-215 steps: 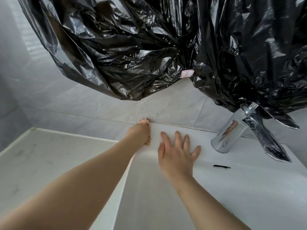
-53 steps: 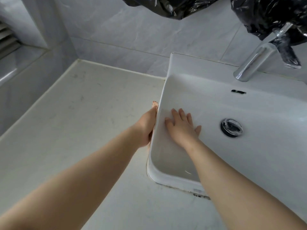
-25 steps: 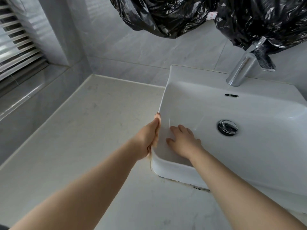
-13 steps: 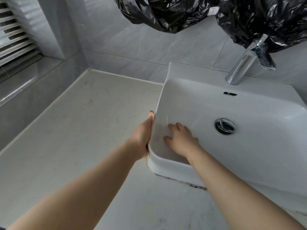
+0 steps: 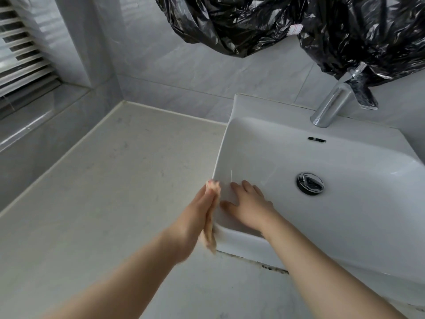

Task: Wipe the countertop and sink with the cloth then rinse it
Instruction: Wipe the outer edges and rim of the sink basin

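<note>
A white basin sink (image 5: 257,143) stands on a pale stone countertop (image 5: 110,192). My left hand (image 5: 192,218) lies flat with straight fingers against the sink's outer left wall near the front corner. It presses a peach-coloured cloth (image 5: 210,230) onto that wall, and the cloth shows along the hand's edge, slightly blurred. My right hand (image 5: 249,203) rests open inside the basin, fingers spread on the inner left wall just across the rim from the cloth.
A chrome faucet (image 5: 331,104) rises at the back of the sink, and a chrome drain (image 5: 310,183) sits in the basin floor. Black plastic bags (image 5: 276,24) hang over the tap. Window blinds (image 5: 20,56) are at far left. Dark grime lines the sink's front base.
My left hand with the cloth has slid along the sink's outer left wall toward the front corner, and more of the cloth shows now. My right hand stays in the basin.
</note>
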The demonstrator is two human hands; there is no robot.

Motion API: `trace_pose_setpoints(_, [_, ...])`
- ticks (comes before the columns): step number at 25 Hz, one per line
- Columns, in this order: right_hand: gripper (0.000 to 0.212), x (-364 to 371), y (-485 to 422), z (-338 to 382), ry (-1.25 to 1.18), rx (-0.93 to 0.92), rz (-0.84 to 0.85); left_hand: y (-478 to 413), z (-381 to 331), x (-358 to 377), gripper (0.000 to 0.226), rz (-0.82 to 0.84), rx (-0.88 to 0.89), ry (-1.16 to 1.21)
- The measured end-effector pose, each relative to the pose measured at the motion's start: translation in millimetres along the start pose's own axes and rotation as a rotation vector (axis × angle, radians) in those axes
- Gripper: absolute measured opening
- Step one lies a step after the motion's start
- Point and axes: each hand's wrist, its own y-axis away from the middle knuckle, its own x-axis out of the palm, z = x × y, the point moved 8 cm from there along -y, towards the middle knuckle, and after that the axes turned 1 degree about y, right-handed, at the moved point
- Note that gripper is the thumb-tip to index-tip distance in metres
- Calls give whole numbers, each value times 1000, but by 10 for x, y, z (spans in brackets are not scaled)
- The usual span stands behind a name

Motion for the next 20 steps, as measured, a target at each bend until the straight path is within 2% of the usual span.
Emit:
trace_pose_setpoints(3, [52, -3, -21, 17, -5, 8, -30, -20, -1, -2, 54, 54, -5, 35])
trace_pose_setpoints(6, [52, -16, -23, 17, -4, 17, -42, -93, -116, 100, 63, 164, -136, 53])
trace_pose_setpoints(9, [55, -17, -15, -4, -9, 13, -42, -92, 64, 95, 68, 44, -223, 50])
trace_pose_setpoints(13, [53, -9, -29, 2, -4, 5, -48, 59, 314, -21, 62, -60, -194, 114])
trace_pose_setpoints(17, [52, -23, -6, 0, -28, 5, -57, -102, 151, 27, 63, -51, -263, 148])
trace_pose_setpoints(20, [54, -32, 5, -6, -21, -5, -49, 34, 265, 19, 61, -204, -243, 218])
